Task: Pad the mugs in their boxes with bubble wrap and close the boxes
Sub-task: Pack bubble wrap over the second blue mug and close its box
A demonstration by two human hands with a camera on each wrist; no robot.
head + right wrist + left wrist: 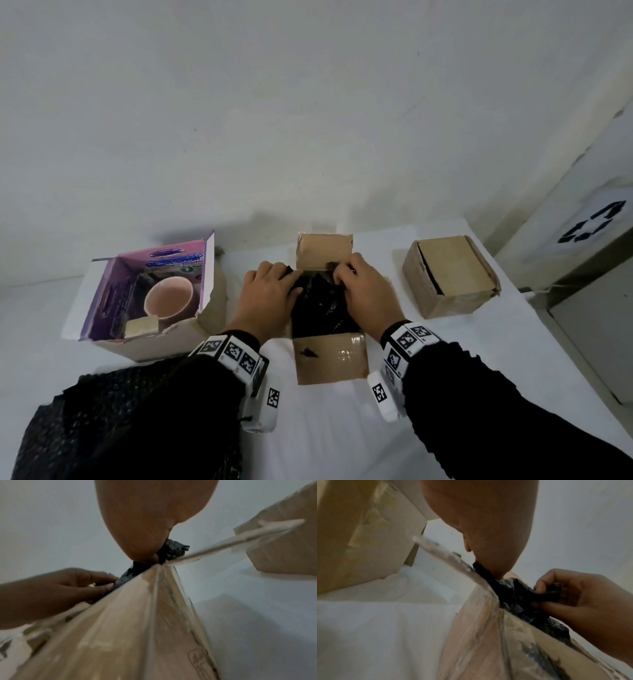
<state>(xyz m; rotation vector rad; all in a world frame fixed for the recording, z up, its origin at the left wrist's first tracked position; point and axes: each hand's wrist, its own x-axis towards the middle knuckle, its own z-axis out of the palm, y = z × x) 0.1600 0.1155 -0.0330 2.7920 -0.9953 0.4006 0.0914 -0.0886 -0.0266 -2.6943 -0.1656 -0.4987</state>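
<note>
Now tucking: left hand [270, 294] and right hand [366, 291] both pinching black bubble wrap [322, 308] inside the open middle box [330, 359], mid-table toward the far edge. Soft, light, springy stuff, probably; best gripped by its loose folds and pressed down at the corners. Mug beneath entirely hidden. Pink mug [168, 296] bare in the purple box [102, 301] at left; right box [448, 274] closed.

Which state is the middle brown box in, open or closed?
Open: the middle brown box has far and near flaps folded back, and black bubble wrap fills its exposed top.
</note>
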